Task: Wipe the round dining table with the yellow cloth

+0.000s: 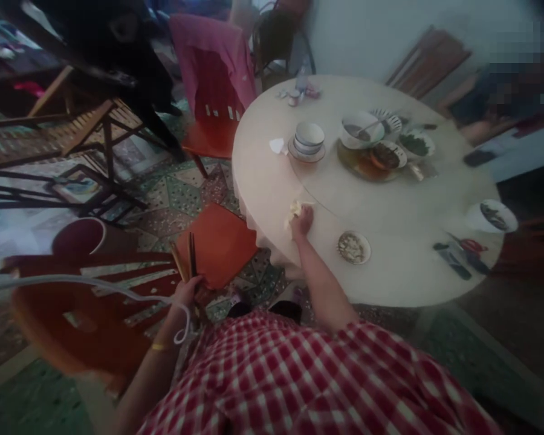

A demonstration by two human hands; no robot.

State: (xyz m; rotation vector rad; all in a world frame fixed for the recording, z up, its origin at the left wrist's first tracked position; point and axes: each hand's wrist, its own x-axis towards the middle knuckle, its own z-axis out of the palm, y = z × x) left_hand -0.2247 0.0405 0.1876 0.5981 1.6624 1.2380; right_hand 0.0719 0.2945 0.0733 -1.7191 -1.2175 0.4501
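My left hand (pixel 188 291) is closed around several chopsticks (pixel 191 257), which point up over the seat of an orange-red chair. On the near left part of the round table (pixel 326 272), my right hand (pixel 303 220) is closed on a crumpled pale tissue (pixel 295 209) pressed against the tabletop. To the right of that hand lies a small dish (pixel 353 248) with bits of food in it. Farther back stands a stack of bowls (pixel 309 138) on a plate, with a white scrap (pixel 276 145) beside it.
Food bowls (pixel 361 130) crowd the table's middle. Another bowl (pixel 492 215) and dark objects (pixel 452 261) lie at the right. An orange-red chair (pixel 222 241) is close on my left, a bucket (pixel 79 235) behind it. People are partly visible at the upper left and right.
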